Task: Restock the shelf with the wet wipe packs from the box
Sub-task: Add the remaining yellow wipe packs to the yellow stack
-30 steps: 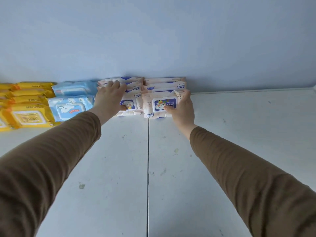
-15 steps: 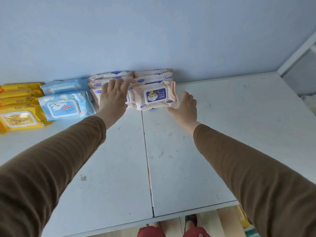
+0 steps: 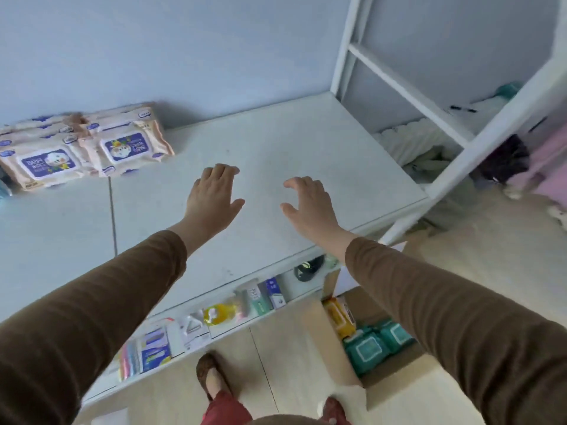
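Observation:
Peach wet wipe packs with blue labels (image 3: 129, 148) lie stacked in two piles at the back left of the white top shelf (image 3: 276, 142), against the blue wall. My left hand (image 3: 211, 197) and my right hand (image 3: 310, 207) hover empty over the bare middle of the shelf, fingers loose, well to the right of the packs. On the floor at the lower right stands an open cardboard box (image 3: 325, 342) holding green packs (image 3: 368, 348) and yellow packs (image 3: 340, 317).
A lower shelf (image 3: 190, 342) under the top one carries small packaged goods. A white shelf frame (image 3: 408, 84) rises at the right with cloth and clutter behind it. My feet (image 3: 211, 378) stand on the light wooden floor beside the box.
Both hands have let go of the peach packs and drawn back to the right. The view has swung right and down, bringing the box, the lower shelf and the floor into sight.

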